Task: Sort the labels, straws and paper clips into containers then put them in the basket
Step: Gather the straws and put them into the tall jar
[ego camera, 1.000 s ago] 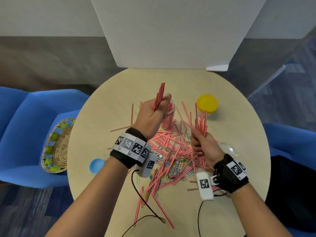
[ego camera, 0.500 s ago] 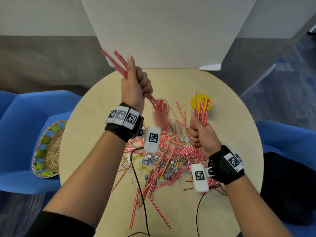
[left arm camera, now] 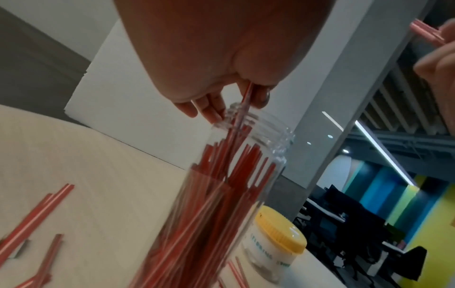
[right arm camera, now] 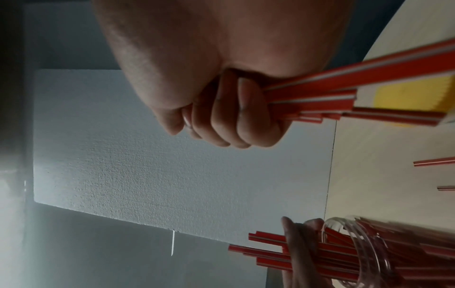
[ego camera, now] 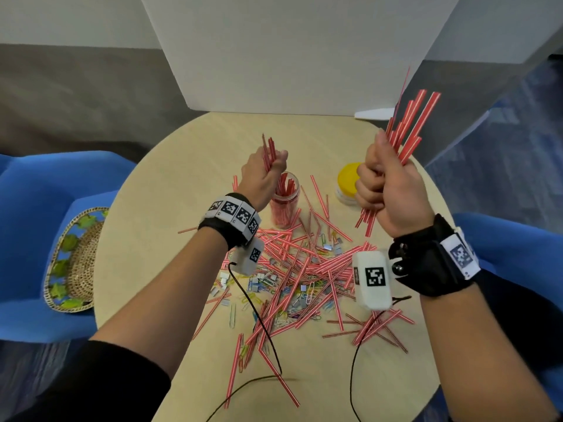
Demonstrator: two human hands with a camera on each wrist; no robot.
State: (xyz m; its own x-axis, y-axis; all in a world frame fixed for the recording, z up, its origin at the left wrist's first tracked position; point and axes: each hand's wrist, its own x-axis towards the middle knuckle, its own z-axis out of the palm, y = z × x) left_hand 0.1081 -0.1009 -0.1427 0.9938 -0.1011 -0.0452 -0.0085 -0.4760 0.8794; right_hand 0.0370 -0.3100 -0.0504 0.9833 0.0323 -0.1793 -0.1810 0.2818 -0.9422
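Small bunch of red-and-white striped straws [ego camera: 269,153] now lowered by left hand [ego camera: 263,175] into clear plastic jar [ego camera: 285,202] on worktop [ego camera: 170,184]; fingers curled round it. Second bunch [ego camera: 408,129] gripped, lifted higher by right hand [ego camera: 388,190]. Many straws left.

Straws [ego camera: 304,263] and paper clips [ego camera: 259,283] clutter my table's [ego camera: 170,184] middle, with the jar [ego camera: 285,202] and yellow-lidded tub [ego camera: 347,184] standing behind them.
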